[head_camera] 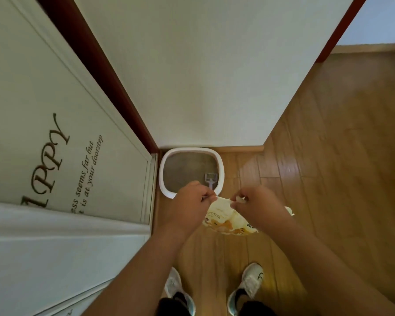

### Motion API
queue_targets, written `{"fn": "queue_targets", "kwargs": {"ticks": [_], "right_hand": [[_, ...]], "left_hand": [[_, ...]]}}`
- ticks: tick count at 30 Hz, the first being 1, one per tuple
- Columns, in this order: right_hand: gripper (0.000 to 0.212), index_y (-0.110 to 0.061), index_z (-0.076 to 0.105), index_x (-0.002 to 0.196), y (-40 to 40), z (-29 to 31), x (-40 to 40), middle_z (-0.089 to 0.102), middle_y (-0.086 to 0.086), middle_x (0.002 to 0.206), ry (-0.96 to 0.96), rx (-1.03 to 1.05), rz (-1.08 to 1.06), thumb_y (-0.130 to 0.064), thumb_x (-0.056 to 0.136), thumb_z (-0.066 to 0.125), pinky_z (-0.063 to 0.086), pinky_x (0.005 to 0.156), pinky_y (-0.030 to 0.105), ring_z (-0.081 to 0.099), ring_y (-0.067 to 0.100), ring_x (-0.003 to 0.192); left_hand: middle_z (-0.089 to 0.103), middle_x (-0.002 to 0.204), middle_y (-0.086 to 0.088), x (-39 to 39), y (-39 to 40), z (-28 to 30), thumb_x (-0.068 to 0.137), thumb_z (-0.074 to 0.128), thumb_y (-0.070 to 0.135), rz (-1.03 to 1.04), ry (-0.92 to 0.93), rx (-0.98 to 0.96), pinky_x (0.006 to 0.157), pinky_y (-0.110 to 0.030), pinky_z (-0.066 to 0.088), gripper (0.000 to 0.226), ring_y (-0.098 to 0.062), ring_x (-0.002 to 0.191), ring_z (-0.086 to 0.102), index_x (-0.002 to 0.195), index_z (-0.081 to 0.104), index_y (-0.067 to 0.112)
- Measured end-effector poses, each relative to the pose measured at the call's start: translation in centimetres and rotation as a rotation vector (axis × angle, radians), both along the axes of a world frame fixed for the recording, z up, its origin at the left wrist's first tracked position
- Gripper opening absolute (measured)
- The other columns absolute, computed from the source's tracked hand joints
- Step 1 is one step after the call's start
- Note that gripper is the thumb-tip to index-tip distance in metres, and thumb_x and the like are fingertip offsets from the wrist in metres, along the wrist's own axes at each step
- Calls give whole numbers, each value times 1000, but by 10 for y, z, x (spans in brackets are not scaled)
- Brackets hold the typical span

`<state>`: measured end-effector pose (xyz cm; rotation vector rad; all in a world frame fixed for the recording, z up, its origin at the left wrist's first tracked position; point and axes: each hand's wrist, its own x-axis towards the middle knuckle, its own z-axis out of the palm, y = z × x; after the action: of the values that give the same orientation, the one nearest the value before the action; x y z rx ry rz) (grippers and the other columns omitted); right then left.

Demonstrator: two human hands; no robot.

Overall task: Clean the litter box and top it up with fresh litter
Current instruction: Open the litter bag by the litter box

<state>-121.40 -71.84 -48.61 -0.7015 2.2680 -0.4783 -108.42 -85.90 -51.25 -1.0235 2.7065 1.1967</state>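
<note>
Just below frame centre, your left hand [189, 201] and right hand [255, 202] each pinch the top edge of the litter bag [226, 218], stretched sideways between them. Directly above sits the litter box [167, 160], scoop [210, 180] inside, your left hand nearer its rim.

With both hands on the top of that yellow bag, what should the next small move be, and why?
Probably pull the hands apart to open the pale yellow printed plastic bag: left hand and right hand pinch its top edge, and the white oval litter box holds a grey plastic scoop.
</note>
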Motion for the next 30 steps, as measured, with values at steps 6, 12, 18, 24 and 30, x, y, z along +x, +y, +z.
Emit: {"fn": "queue_targets", "kwargs": {"ticks": [6, 12, 18, 24, 30], "right_hand": [[20, -23, 75, 112, -8, -79, -31, 70, -4, 91, -32, 36, -25, -25, 93, 68, 45, 53, 19, 65, 10, 72], [20, -22, 77, 111, -22, -164, -45, 73, -2, 95, -55, 69, -73, -27, 93, 69, 49, 55, 20, 65, 7, 72], [20, -21, 77, 110, -31, -253, -58, 74, 0, 99, -44, 107, -94, -28, 93, 69, 57, 65, 28, 67, 12, 78], [21, -23, 76, 110, -36, -336, -63, 74, 1, 106, -50, 130, -96, -30, 92, 69, 61, 72, 31, 68, 15, 85], [23, -23, 73, 116, -48, -405, -63, 73, 2, 106, -24, 158, -65, -30, 95, 66, 58, 76, 32, 67, 16, 87]], "left_hand": [[58, 92, 9, -30, -2, -80, 95, 70, 28, 43, -18, 46, 68, -12, 40, 15, -7, 82, 58, 105, 79, 21], [60, 95, 10, -49, -13, -164, 97, 68, 31, 64, -51, 131, 65, -9, 36, 17, -4, 80, 57, 107, 79, 22], [64, 102, 6, -68, -20, -256, 97, 68, 30, 32, -99, 134, 74, -15, 42, 18, -7, 85, 58, 110, 78, 21], [63, 102, 8, -74, -22, -343, 97, 68, 31, 11, -121, 100, 69, -7, 37, 20, -3, 83, 53, 112, 77, 23], [65, 103, 7, -72, -39, -409, 99, 64, 33, -105, -146, 53, 77, -18, 49, 21, -6, 90, 57, 113, 77, 24]]}}
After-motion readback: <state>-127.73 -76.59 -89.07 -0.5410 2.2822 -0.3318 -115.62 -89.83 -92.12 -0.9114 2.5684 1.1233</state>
